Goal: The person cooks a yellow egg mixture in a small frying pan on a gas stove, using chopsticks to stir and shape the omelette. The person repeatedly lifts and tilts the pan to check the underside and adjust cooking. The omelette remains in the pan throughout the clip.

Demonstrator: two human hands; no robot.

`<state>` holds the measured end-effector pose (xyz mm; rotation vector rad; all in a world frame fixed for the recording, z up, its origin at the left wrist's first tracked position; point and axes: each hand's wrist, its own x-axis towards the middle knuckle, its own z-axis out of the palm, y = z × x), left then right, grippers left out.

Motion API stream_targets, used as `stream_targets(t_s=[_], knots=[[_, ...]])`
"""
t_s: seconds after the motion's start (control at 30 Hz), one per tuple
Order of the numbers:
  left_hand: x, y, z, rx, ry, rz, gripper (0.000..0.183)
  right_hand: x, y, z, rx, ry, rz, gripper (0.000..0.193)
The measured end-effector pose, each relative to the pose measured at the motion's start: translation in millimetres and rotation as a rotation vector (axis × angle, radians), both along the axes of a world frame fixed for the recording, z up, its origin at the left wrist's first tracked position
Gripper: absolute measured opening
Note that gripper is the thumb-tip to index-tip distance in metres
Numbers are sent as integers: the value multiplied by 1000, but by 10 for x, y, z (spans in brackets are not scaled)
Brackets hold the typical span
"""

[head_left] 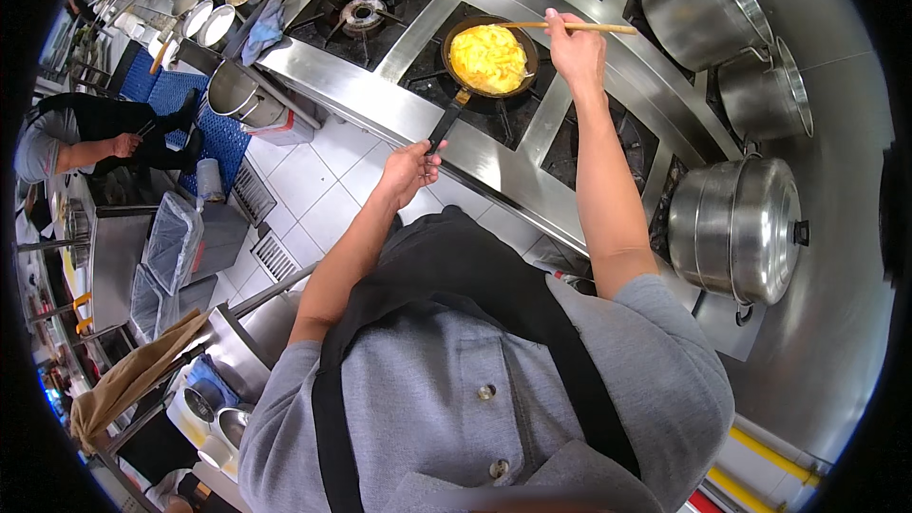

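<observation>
A small round frying pan [449, 59] sits over a burner, its dark handle pointing back toward me. Soft yellow egg [486, 59] fills most of it in a thick round layer. My left hand [411, 169] has its fingers closed around the near end of that handle. Over the stove to the right of the pan, my right hand [575, 55] grips long wooden chopsticks [603, 28], pressed close together so that they look almost like one stick. Their thin tips reach left to the pan's far rim, above the egg's edge.
An unused burner [363, 15] lies left of the pan. Large steel pots [708, 9] and a lidded steel pot [731, 228] line the right side. At the left, a blue cloth [264, 30] hangs by the stove edge, and another person [104, 138] stands on a blue mat.
</observation>
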<state>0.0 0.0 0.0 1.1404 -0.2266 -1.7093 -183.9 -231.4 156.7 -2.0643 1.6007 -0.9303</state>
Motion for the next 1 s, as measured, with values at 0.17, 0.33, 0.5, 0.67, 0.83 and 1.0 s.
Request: stream_targets(t_s=[0.17, 0.33, 0.5, 0.67, 0.83, 1.0], knots=[[7, -4, 37, 6, -2, -1, 32, 95, -105, -85, 38, -30, 95, 39], [6, 12, 28, 1, -10, -6, 33, 154, 34, 152, 140, 14, 138, 39], [35, -3, -22, -14, -8, -24, 33, 122, 155, 327, 183, 93, 147, 39], [34, 3, 4, -10, -12, -24, 32, 118, 347, 492, 123, 120, 139, 40], [23, -7, -13, -5, -15, -28, 32, 203, 444, 358, 60, -10, 231, 41], [26, 8, 20, 3, -15, -23, 32, 266, 433, 213, 50, 61, 269, 40]])
